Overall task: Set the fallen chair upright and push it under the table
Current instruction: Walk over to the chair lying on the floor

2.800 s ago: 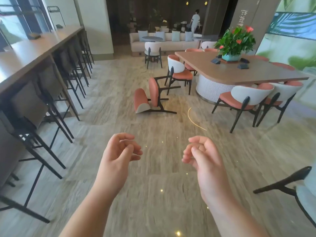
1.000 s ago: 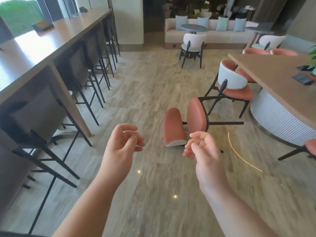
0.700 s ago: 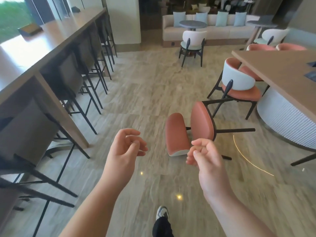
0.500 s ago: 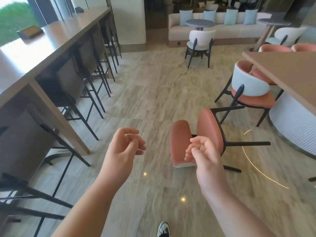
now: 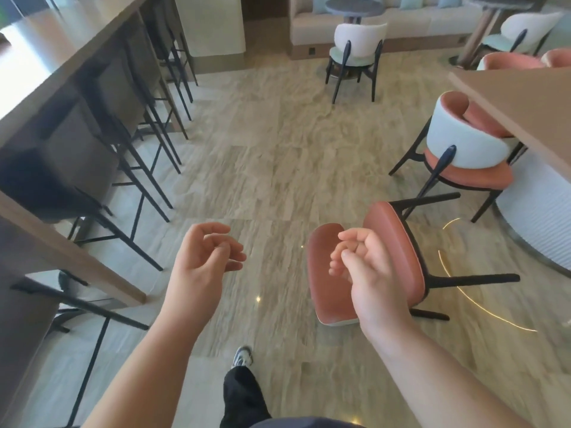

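Both hands loosely curled and empty, left hand point(image 5: 204, 261), right hand point(image 5: 367, 273) above fallen coral chair point(image 5: 392, 242), beside wooden table point(image 5: 525, 109).

Single head view, looking forward-down at floor point(image 5: 253, 186), hands close below.

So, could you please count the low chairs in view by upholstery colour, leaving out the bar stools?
Salmon, fallen chair: 1
Salmon, upright chairs: 3 (two partly hidden behind the table)
Mint chairs: 2
Total: 6
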Demonstrator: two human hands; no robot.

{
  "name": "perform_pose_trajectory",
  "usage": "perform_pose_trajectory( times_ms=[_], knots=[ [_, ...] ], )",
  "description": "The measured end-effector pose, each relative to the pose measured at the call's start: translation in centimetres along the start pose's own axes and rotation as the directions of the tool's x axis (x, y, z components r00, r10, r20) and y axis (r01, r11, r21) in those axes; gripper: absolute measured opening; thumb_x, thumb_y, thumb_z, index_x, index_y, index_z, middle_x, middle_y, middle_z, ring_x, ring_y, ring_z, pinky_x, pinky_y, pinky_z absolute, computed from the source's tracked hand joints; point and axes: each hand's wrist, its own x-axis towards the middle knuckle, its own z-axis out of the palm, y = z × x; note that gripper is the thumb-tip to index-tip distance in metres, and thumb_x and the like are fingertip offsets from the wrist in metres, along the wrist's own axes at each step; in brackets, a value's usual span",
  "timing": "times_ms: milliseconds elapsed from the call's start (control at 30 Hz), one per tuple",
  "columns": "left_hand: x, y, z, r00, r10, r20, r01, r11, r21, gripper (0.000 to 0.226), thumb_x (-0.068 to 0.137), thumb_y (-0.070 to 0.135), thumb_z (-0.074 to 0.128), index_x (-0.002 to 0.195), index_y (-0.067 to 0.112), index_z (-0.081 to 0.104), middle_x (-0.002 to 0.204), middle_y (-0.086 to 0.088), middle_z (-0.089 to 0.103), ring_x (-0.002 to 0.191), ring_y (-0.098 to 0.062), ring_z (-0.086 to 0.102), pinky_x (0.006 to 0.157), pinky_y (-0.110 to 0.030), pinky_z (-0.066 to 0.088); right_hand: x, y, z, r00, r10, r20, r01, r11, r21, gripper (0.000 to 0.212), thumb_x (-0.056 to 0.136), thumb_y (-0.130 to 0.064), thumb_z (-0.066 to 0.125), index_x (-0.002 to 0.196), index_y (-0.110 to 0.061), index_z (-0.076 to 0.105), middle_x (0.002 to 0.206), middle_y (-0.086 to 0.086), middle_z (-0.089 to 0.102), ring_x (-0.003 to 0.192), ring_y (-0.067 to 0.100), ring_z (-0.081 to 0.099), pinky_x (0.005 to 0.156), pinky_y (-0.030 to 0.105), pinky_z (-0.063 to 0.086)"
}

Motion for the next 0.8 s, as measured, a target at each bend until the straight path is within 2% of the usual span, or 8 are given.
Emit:
perform_pose_trajectory(
  times_ms=[167, 367, 500, 600, 667, 733, 800],
  knots=[
    [11.2, -1.0, -1.2, 0.998, -0.012, 0.061, 0.013, 1.0, -0.018, 0.024, 0.101, -0.003, 0.045, 0.109, 0.013, 0.06, 0.081, 0.004, 0.074, 0.079, -0.022, 0.073, 0.078, -0.044, 0.063, 8.6, 1.2, 5.6, 0.998, 0.019, -0.057, -0.019, 1.0, -0.007, 0.024, 0.084, -0.013, 0.047, 0.105, -0.01, 0.06, 0.074, -0.011, 0.065, 0.072, 0.011, 0.062, 0.071, 0.023, 0.054],
    [24.1, -1.7, -0.6, 0.98, -0.034, 0.199, 0.03, 0.999, 0.018, 0.025, 0.098, 0.0, 0.044, 0.109, 0.016, 0.06, 0.083, 0.004, 0.075, 0.08, -0.022, 0.073, 0.078, -0.042, 0.062, 17.7, 1.6, 10.5, 0.985, 0.027, -0.172, -0.027, 1.0, 0.002, 0.022, 0.086, -0.012, 0.048, 0.103, -0.015, 0.06, 0.073, -0.012, 0.066, 0.072, 0.012, 0.062, 0.072, 0.024, 0.055],
    [30.4, -2.1, 3.1, 0.95, -0.043, 0.311, 0.026, 0.998, 0.058, 0.024, 0.096, 0.005, 0.045, 0.11, 0.017, 0.06, 0.084, 0.005, 0.075, 0.082, -0.021, 0.074, 0.076, -0.036, 0.063, 21.8, 2.7, 10.1, 0.965, 0.046, -0.256, -0.054, 0.998, -0.024, 0.022, 0.087, -0.014, 0.048, 0.101, -0.024, 0.062, 0.075, -0.012, 0.066, 0.074, 0.011, 0.063, 0.076, 0.027, 0.058],
    [34.2, -2.2, 6.8, 0.919, -0.044, 0.391, 0.021, 0.998, 0.063, 0.023, 0.092, 0.01, 0.046, 0.109, 0.018, 0.06, 0.083, 0.005, 0.075, 0.083, -0.022, 0.074, 0.075, -0.034, 0.062, 24.7, 3.5, 8.7, 0.943, 0.069, -0.325, -0.072, 0.997, 0.001, 0.024, 0.086, -0.016, 0.049, 0.095, -0.033, 0.064, 0.075, -0.013, 0.068, 0.072, 0.005, 0.066, 0.071, 0.022, 0.058],
    [36.7, -2.5, 9.6, 0.897, -0.042, 0.44, 0.009, 0.997, 0.077, 0.023, 0.093, 0.009, 0.046, 0.109, 0.018, 0.06, 0.084, 0.005, 0.075, 0.083, -0.022, 0.074, 0.074, -0.033, 0.062, 27.1, 4.2, 7.4, 0.925, 0.095, -0.368, -0.082, 0.995, 0.05, 0.023, 0.087, -0.014, 0.05, 0.099, -0.027, 0.064, 0.075, -0.014, 0.069, 0.07, 0.002, 0.068, 0.065, 0.017, 0.056],
    [39.0, -2.7, 12.6, 0.882, -0.046, 0.469, 0.002, 0.996, 0.094, 0.023, 0.097, 0.004, 0.045, 0.108, 0.018, 0.06, 0.084, 0.005, 0.075, 0.083, -0.021, 0.074, 0.074, -0.033, 0.062, 29.5, 4.9, 6.0, 0.907, 0.113, -0.406, -0.099, 0.994, 0.056, 0.022, 0.087, -0.013, 0.05, 0.101, -0.023, 0.063, 0.075, -0.014, 0.07, 0.07, 0.002, 0.069, 0.065, 0.016, 0.056],
    [41.0, -2.8, 15.3, 0.87, -0.053, 0.49, 0.001, 0.994, 0.105, 0.024, 0.098, 0.001, 0.044, 0.109, 0.017, 0.059, 0.084, 0.006, 0.075, 0.082, -0.02, 0.074, 0.075, -0.033, 0.062, 31.8, 5.5, 4.5, 0.891, 0.109, -0.44, -0.113, 0.993, 0.016, 0.022, 0.086, -0.016, 0.051, 0.098, -0.029, 0.065, 0.078, -0.014, 0.07, 0.073, 0.005, 0.069, 0.07, 0.019, 0.056]
  ],
)
